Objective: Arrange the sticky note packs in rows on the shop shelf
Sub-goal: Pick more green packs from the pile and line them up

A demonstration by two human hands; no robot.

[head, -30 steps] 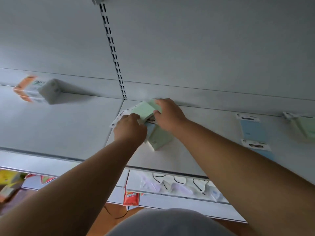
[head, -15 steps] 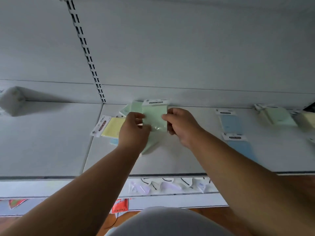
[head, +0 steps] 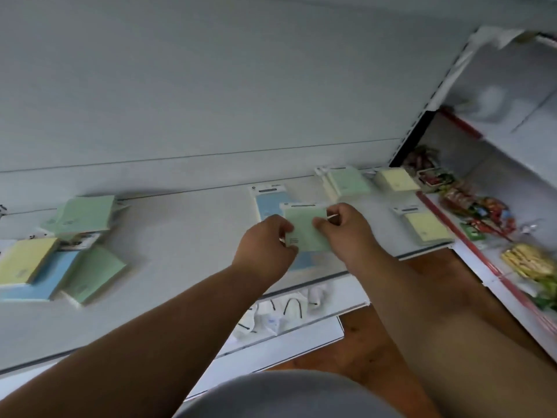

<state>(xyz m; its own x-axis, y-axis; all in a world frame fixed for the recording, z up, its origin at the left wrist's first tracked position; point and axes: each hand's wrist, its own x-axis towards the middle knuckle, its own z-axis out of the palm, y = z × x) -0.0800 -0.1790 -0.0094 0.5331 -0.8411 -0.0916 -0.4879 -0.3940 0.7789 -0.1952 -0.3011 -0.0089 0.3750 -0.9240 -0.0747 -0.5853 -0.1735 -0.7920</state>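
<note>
camera swung right, so heap of packs (head: 57,245) now sits at left of frame, snack shelves (head: 494,224) showing at far right; both hands, left hand (head: 265,245) and right hand (head: 346,233), carried green pack (head: 304,233) off heap, now pinching it above blue packs (head: 266,206) mid-frame

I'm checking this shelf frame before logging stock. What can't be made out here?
Head view only:
- Print on the green pack: too small and blurred.
- Blue pack under it: lower part hidden by the green pack and the left hand.
- Whether the green pack touches the shelf: hidden by the right hand.
- Left pile: motion-blurred, count unclear.
- Snacks at right: blurred, cut off by the edge.
</note>
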